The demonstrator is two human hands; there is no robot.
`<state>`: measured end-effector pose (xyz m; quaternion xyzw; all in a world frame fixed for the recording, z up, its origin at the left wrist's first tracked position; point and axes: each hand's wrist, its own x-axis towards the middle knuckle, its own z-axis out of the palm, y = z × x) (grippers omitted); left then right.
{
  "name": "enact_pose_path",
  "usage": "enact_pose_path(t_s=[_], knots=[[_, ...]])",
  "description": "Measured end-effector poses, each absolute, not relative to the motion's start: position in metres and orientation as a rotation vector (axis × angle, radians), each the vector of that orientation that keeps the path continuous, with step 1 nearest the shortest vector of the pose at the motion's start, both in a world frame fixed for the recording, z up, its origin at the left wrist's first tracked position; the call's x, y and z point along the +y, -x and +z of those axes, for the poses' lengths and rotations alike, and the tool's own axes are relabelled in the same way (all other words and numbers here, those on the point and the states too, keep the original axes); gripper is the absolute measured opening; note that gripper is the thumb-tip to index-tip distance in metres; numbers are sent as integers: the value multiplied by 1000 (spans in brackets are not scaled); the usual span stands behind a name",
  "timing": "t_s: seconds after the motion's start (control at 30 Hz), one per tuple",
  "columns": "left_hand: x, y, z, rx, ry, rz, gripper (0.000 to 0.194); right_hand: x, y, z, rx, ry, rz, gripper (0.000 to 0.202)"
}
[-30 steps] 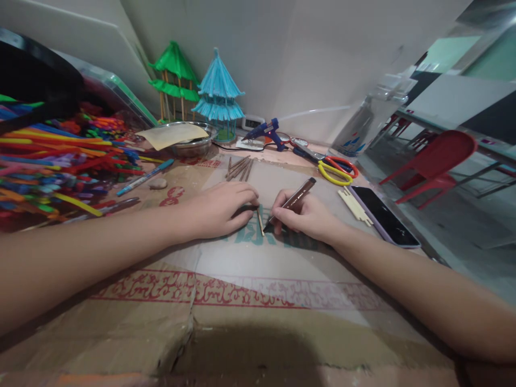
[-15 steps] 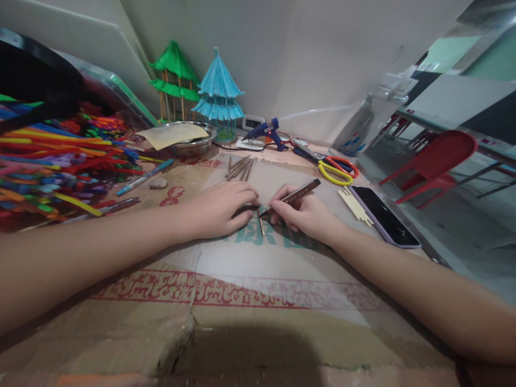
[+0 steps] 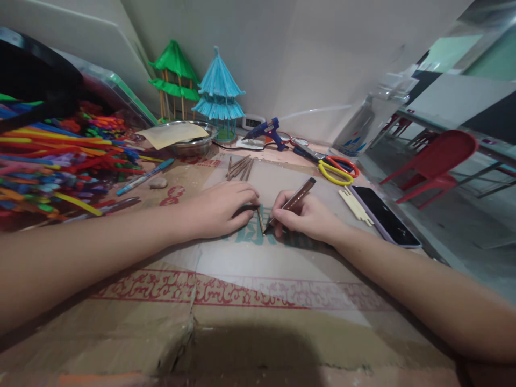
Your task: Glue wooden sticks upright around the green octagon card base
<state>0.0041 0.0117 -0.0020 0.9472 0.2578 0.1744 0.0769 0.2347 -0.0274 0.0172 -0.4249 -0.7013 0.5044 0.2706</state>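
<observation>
My right hand (image 3: 306,215) is closed round a brown marker (image 3: 296,199), its dark tip down at the near end of a thin wooden stick (image 3: 260,219). The stick lies on a translucent sheet (image 3: 226,263). My left hand (image 3: 226,207) rests palm down with curled fingers, its fingertips pinning the stick's far end. Several brown sticks (image 3: 241,167) lie in a loose bunch just beyond the left hand. To the right of my right hand are short cream-coloured sticks (image 3: 355,207) beside a phone (image 3: 385,215).
Colourful pipe cleaners (image 3: 52,166) heap at the left, near a blue pen (image 3: 145,177). At the back stand a green model pavilion (image 3: 174,80), a blue one (image 3: 220,88), a metal bowl (image 3: 193,142) and a glue gun (image 3: 266,131). Scissors (image 3: 334,167) lie back right.
The marker's tip has slid along the stick toward me, to its near end. The marker now stands steeper in my right hand. My left hand has stayed in place.
</observation>
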Motion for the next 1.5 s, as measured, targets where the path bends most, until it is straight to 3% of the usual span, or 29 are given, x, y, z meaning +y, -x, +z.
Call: enact_pose_path(t_s=[1.2, 1.5], knots=[[12, -4, -2, 777, -2856, 509, 25, -27, -236, 14, -1884, 1108, 1386, 28], [11, -4, -1, 786, -2840, 497, 24, -24, -231, 11, -1776, 1210, 1170, 22]])
